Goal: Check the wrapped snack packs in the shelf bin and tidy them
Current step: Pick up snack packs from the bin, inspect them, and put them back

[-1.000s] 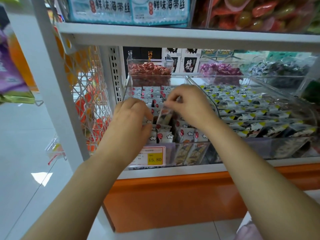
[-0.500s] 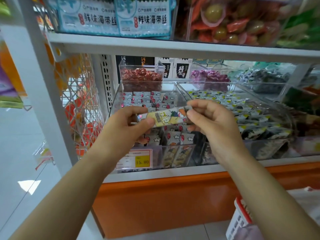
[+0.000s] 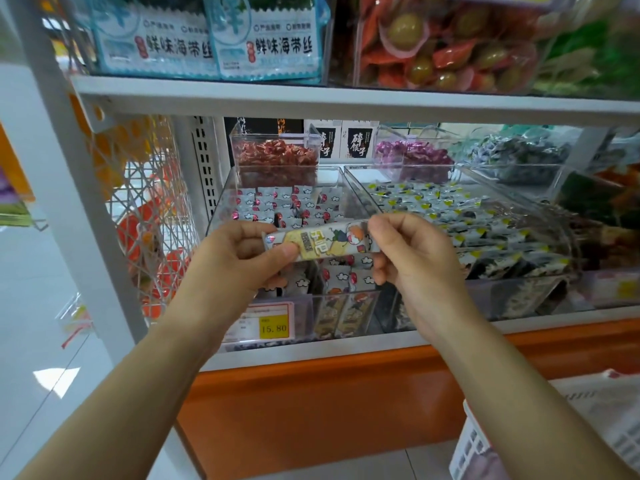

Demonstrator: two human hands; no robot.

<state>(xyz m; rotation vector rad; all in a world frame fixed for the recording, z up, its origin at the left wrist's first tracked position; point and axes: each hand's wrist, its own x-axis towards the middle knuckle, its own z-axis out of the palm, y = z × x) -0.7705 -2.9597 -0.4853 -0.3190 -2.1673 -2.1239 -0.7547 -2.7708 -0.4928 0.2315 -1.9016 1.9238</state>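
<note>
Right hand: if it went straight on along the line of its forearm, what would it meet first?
The right hand would likely reach the cloud-print packs in the clear bin, behind the snack pack its fingers pinch; depth is unclear.

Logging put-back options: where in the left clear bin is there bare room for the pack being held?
A dark gap shows among the cloud-printed packs near the front of the left bin, below the held pack. Elsewhere the rows sit tight. The right bin looks bare along its rear strip, before the purple candies.
</note>
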